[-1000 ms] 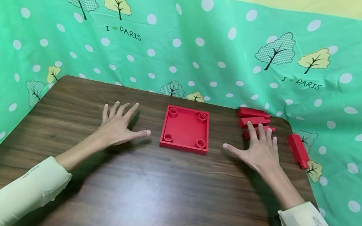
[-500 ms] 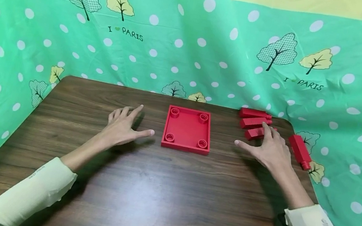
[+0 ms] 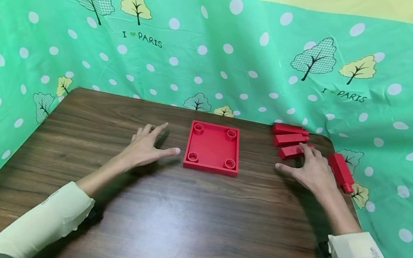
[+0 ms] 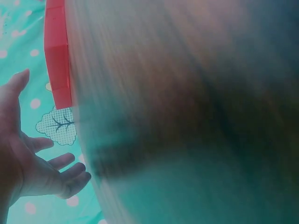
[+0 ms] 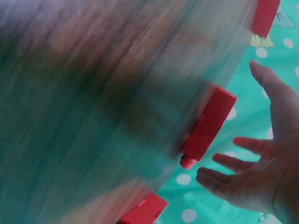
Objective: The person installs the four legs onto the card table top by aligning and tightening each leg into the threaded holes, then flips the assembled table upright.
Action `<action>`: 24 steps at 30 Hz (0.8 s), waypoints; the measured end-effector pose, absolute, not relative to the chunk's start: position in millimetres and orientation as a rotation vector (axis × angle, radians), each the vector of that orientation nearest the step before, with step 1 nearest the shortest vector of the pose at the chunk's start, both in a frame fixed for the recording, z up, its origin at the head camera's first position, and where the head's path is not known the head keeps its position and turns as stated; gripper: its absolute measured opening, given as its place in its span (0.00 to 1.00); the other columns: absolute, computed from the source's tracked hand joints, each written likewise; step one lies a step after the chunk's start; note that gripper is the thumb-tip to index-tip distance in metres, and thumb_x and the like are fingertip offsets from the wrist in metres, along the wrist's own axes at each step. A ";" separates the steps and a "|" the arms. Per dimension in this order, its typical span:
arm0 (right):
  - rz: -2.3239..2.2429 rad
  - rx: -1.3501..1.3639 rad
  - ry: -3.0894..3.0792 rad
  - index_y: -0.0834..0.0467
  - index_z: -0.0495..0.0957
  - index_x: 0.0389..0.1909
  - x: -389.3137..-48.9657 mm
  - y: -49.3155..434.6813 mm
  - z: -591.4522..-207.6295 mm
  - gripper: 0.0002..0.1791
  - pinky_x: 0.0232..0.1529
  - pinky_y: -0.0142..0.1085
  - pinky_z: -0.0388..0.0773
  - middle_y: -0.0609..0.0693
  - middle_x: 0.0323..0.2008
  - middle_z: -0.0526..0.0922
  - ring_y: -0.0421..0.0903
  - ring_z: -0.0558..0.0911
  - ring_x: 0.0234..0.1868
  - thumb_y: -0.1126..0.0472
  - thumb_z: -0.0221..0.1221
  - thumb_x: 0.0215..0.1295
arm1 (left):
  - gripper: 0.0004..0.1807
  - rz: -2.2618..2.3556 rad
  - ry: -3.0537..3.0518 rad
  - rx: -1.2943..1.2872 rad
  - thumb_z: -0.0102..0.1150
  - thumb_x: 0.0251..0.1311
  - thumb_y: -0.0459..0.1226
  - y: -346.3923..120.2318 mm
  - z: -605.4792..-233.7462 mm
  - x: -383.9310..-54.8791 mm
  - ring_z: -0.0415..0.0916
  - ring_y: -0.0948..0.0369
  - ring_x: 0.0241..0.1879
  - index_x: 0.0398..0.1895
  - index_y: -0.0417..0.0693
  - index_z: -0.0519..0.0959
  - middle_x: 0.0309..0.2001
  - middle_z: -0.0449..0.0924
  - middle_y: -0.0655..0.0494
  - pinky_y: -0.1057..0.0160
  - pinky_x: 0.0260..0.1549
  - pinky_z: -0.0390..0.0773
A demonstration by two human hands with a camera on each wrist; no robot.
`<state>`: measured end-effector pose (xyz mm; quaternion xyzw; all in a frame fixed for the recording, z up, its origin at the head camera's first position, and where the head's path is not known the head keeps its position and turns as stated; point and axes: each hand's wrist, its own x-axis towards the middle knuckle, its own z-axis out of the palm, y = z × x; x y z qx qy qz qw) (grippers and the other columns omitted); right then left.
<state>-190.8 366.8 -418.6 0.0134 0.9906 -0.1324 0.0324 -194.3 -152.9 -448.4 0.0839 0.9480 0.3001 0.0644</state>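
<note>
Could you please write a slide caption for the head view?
At a brown table: left hand beside a red tray, right hand near four red blocks.

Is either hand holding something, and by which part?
Nothing is held: the left hand is beside the red tray, the right hand near a red block, touch unclear.

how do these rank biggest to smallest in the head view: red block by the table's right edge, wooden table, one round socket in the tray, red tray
1. wooden table
2. red tray
3. red block by the right edge
4. round socket
</note>
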 end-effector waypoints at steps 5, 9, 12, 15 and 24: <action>-0.424 -0.059 3.027 0.64 0.55 0.89 -197.0 371.6 -422.7 0.65 0.71 0.84 0.69 0.82 0.82 0.57 0.86 0.63 0.77 0.31 0.75 0.66 | 0.63 0.974 2.834 0.248 0.68 0.62 0.76 -149.8 -449.8 -194.1 0.66 0.41 0.70 0.93 0.59 0.57 0.75 0.68 0.39 0.23 0.73 0.73; -0.420 -0.113 3.024 0.65 0.56 0.88 -202.0 373.2 -424.9 0.59 0.72 0.84 0.68 0.81 0.82 0.58 0.87 0.61 0.78 0.40 0.76 0.70 | 0.61 1.030 2.803 0.237 0.69 0.62 0.75 -147.3 -449.1 -193.9 0.67 0.42 0.71 0.93 0.60 0.59 0.75 0.69 0.41 0.27 0.69 0.78; -0.423 -0.159 3.029 0.66 0.60 0.87 -203.8 374.2 -424.9 0.53 0.74 0.84 0.67 0.80 0.82 0.59 0.85 0.60 0.80 0.47 0.75 0.72 | 0.60 1.081 2.774 0.230 0.70 0.63 0.74 -144.6 -448.2 -194.5 0.67 0.43 0.74 0.92 0.61 0.60 0.76 0.69 0.43 0.28 0.69 0.80; -0.424 -0.204 3.036 0.67 0.63 0.85 -204.6 374.3 -424.5 0.47 0.76 0.83 0.66 0.80 0.81 0.61 0.85 0.60 0.80 0.52 0.73 0.73 | 0.59 1.126 2.743 0.233 0.71 0.64 0.72 -141.4 -447.8 -195.3 0.71 0.43 0.76 0.92 0.60 0.61 0.77 0.68 0.43 0.29 0.70 0.81; -0.462 -0.358 3.037 0.70 0.70 0.79 -208.2 377.2 -423.3 0.37 0.80 0.80 0.62 0.79 0.78 0.69 0.82 0.65 0.80 0.62 0.71 0.76 | 0.51 1.213 2.647 0.240 0.74 0.68 0.63 -130.1 -448.4 -196.1 0.77 0.42 0.70 0.89 0.61 0.66 0.76 0.71 0.45 0.36 0.65 0.84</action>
